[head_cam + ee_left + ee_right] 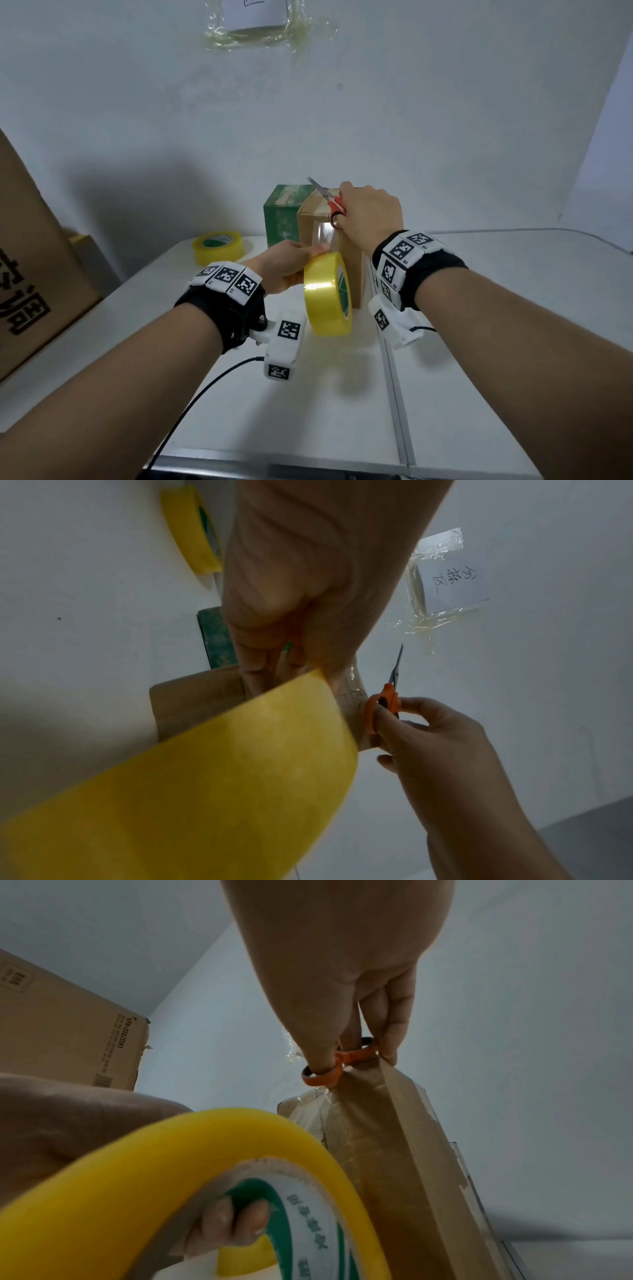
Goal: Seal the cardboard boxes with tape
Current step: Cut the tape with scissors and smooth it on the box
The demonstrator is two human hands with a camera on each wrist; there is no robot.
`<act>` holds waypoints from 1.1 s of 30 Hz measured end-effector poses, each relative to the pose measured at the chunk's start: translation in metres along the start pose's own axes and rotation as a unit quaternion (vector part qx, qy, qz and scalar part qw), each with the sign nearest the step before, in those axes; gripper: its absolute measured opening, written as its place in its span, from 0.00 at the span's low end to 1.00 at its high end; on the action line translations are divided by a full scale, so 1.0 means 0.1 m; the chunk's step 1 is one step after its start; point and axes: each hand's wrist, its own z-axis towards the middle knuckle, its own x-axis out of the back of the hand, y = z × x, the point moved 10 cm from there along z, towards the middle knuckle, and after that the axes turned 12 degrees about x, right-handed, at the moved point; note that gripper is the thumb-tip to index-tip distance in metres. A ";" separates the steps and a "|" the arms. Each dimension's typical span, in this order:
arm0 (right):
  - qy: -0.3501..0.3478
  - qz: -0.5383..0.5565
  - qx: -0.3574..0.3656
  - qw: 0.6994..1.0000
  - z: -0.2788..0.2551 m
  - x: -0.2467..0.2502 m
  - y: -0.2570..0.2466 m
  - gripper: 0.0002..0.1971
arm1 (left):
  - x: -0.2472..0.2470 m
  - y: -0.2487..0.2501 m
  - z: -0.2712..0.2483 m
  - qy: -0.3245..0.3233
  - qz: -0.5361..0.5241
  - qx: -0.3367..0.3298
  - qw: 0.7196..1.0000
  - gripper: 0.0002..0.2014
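**Taping station: brown box, tape roll and scissors in hand**

White table (479,308) against a plain pale wall; a seam runs across the tabletop from near to far.

- Brown cardboard box (352,270): small, stands upright on the table near its middle, a strip of clear tape (323,233) running down its near face and over the top edge.
- Green box (279,219): just behind and to the left of the brown one, touching or nearly so.
- Yellow tape roll (327,294): held on edge just in front of the brown box, green-and-white printed core facing right. The left hand (286,265) grips it, fingers (232,1221) hooked through the core, thumb on the outer rim.
- Scissors (329,200): orange handles, blades closed and pointing up and to the left above the box top. The right hand (370,212) holds them with thumb and a finger through the loops, while the remaining fingertips rest on the top edge of the brown box.
- Second yellow tape roll (218,247): lies flat on the table, well to the left.
- Large cardboard carton (30,260): stands at the far left with black printed lettering.
- Paper note (452,585): fixed to the wall under crumpled clear tape, above the boxes, handwritten characters on it.
- Marker-tagged wristbands with cables on both wrists.
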 end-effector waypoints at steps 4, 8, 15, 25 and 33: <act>0.005 0.020 -0.007 1.000 -0.01 0.00 0.02 0.13 | 0.01 -0.03 -0.01 -0.009 -0.032 0.013 0.999 0.14; 0.016 0.027 -0.022 0.999 -0.03 -0.03 0.06 0.10 | -0.03 -0.12 -0.05 -0.029 -0.127 0.028 0.991 0.07; 0.028 0.188 -0.074 0.979 -0.17 0.05 0.25 0.15 | -0.04 -0.11 -0.05 -0.003 -0.121 0.018 0.993 0.06; -0.248 0.429 -0.141 0.857 -0.61 -0.02 0.11 0.05 | 0.00 -0.21 -0.02 0.024 -0.100 0.007 0.995 0.15; -0.412 0.307 -0.141 0.846 -0.86 -0.28 0.22 0.17 | 0.02 -0.19 -0.02 0.035 -0.101 0.017 0.994 0.12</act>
